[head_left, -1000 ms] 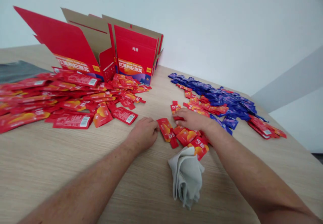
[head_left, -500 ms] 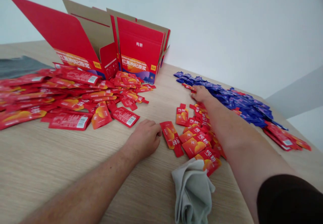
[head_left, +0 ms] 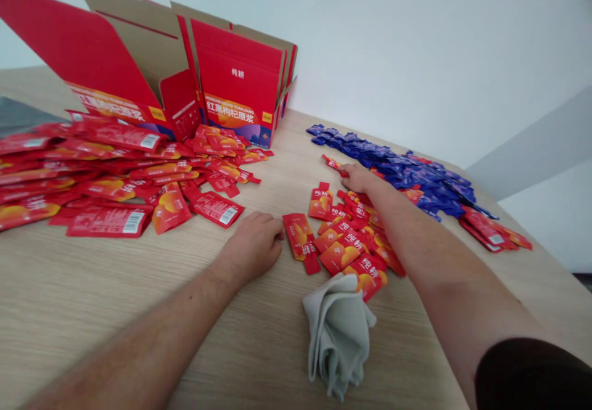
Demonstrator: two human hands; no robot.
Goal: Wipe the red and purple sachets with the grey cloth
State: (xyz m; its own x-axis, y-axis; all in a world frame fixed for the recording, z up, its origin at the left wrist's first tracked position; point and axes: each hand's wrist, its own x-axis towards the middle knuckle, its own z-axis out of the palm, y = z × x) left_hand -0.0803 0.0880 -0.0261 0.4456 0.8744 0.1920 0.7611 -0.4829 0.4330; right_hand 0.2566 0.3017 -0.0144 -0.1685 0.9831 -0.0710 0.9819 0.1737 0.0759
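My right hand (head_left: 358,179) reaches out over the table, its fingertips closed on one end of a small red pouch (head_left: 332,163) just in front of the blue pile. Its forearm partly covers a cluster of red-and-orange pouches (head_left: 345,251). My left hand (head_left: 254,243) rests on the table with its fingers curled and nothing visible in them. Beside its fingertips lies a single red pouch (head_left: 298,234), with a narrow gap between.
Heaped red pouches (head_left: 111,163) cover the left side. Behind them stand open red cartons (head_left: 238,83) with raised flaps. Blue pouches (head_left: 393,163) form a long pile at the back right, with several red pouches (head_left: 490,231) at its end. A crumpled grey cloth (head_left: 340,336) lies in front.
My right hand has drawn the small red pouch slightly toward me, away from the blue pile. My left hand stays beside its pouch. The whole view has shifted a little.
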